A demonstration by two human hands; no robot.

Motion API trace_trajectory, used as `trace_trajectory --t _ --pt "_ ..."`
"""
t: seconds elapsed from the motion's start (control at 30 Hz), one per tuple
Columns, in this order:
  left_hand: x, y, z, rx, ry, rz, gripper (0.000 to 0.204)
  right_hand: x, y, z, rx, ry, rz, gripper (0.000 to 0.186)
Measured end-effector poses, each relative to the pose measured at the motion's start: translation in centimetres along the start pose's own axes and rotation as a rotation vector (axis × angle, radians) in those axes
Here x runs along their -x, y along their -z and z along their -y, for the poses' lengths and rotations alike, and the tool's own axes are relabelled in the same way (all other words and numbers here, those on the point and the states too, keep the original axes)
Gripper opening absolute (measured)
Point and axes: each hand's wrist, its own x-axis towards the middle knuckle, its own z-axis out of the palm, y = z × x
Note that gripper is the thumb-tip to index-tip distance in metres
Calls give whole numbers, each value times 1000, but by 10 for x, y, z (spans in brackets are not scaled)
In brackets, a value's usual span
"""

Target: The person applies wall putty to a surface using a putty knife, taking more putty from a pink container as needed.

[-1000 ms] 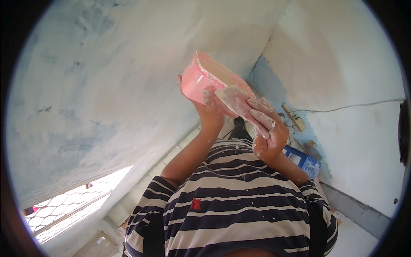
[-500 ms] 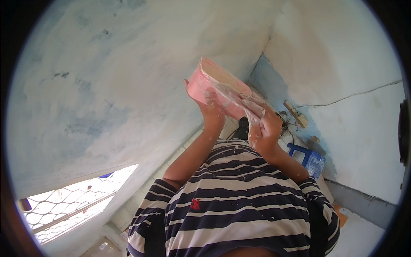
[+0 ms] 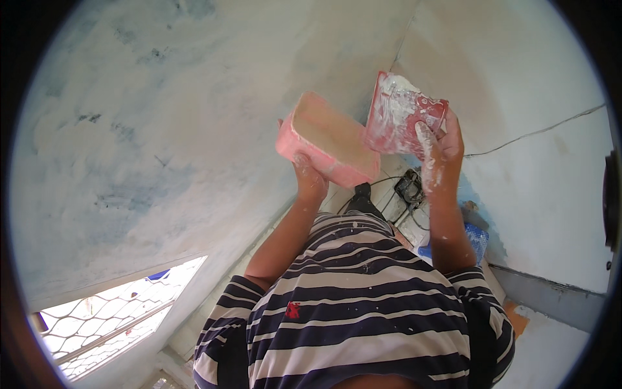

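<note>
The left hand (image 3: 310, 178) grips the pink tub (image 3: 327, 137) around its outside, apparently for steadiness; to that hand's right, the right hand (image 3: 443, 150) pinches the smeared red spreader (image 3: 396, 117) by one edge, probably leaving the opposite edge free.

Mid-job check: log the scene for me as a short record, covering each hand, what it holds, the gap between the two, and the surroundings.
Left hand: grips tub, thumb on near side
Tub: pink, tilted, pale inside; fill level unclear
Right hand: grips spreader, thumb on the smeared face
Spreader: red, coated with white paste
Gap: spreader overlaps tub's right end in view; contact unclear
Left side: patchy wall, mesh window
Right side: wire along wall, blue plastic thing below
</note>
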Motion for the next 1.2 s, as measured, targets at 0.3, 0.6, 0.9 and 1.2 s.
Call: trace_trajectory --t 0.3,0.6,0.9,1.2 --pt "-16 -26 -55 -126 -333 366 106 -21 7 49 463 -377 709 52" --pt "-10 -22 -61 -111 -147 237 121 -26 -24 37 772 -386 927 49" --pt "-7 -5 -48 -155 -114 234 109 -42 -27 3 576 -508 1090 43" --pt "-12 -2 -43 -344 -197 208 137 -48 -26 -1 470 -694 959 43"
